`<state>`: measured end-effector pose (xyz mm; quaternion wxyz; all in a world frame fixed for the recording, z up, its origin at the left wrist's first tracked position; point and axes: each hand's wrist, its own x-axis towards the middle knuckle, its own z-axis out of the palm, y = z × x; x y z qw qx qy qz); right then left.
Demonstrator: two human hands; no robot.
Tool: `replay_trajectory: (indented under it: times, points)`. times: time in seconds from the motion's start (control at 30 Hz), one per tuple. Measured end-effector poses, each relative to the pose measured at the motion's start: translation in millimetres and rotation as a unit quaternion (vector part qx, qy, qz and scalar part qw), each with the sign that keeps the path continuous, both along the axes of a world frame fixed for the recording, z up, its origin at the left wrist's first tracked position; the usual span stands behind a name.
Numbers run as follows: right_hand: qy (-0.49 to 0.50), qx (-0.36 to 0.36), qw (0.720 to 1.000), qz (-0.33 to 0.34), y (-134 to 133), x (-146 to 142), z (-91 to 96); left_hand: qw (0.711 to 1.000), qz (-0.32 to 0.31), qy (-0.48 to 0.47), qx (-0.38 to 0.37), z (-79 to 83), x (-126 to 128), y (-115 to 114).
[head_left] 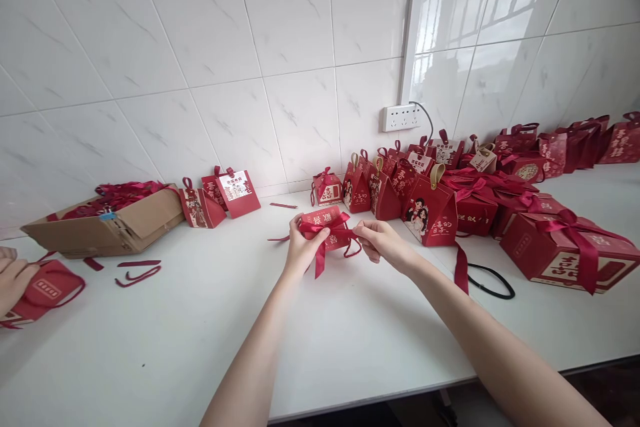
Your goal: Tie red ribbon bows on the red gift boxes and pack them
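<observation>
Left hand (300,245): got a small red printed cardboard box (318,217), thumb pinning its shiny red ribbon (320,262)
Right hand (379,240): fingertips pinching the ribbon's other side
Box: between both hands, over the white table (200,353)

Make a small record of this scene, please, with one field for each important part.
Left grip: around the box, thumb on the ribbon
Right grip: fingertips together at the ribbon's right side, seeming to pinch it
Ribbon: red, across the box, one tail towards the person
Far left: another person's grip on a second box
Left side: carton with dark red ribbons
Right side: many red boxes; black loop
Wall: white socket strip
</observation>
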<state>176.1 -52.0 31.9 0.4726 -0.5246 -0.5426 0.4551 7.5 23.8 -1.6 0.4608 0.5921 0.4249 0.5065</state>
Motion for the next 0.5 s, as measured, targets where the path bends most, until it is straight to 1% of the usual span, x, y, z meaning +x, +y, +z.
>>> replay_trajectory:
  times: [0.03,0.1,0.2,0.27,0.37,0.5]
  points:
    - [-0.002,0.005,1.000,0.001,0.5,-0.6,-1.4,1.000,0.000,-0.001,0.001,-0.4,0.1,0.5]
    - [-0.051,-0.003,0.999,0.018,1.8,-1.2,-4.9,1.000,0.003,0.000,0.004,-1.2,0.2,1.5]
    - [-0.142,-0.029,0.986,0.076,3.2,-1.2,-10.4,1.000,0.016,0.012,0.004,-1.5,0.4,2.4]
    - [-0.163,-0.035,0.981,0.104,3.3,-1.5,-13.1,0.999,0.025,0.021,0.003,-1.2,0.5,2.2]
    - [-0.171,-0.041,0.979,0.106,3.1,-2.2,-15.3,0.999,0.024,0.024,0.004,-0.6,0.7,1.3]
    - [-0.187,-0.039,0.978,0.081,5.3,-2.3,-18.2,0.999,0.028,0.031,0.007,0.1,1.2,0.4]
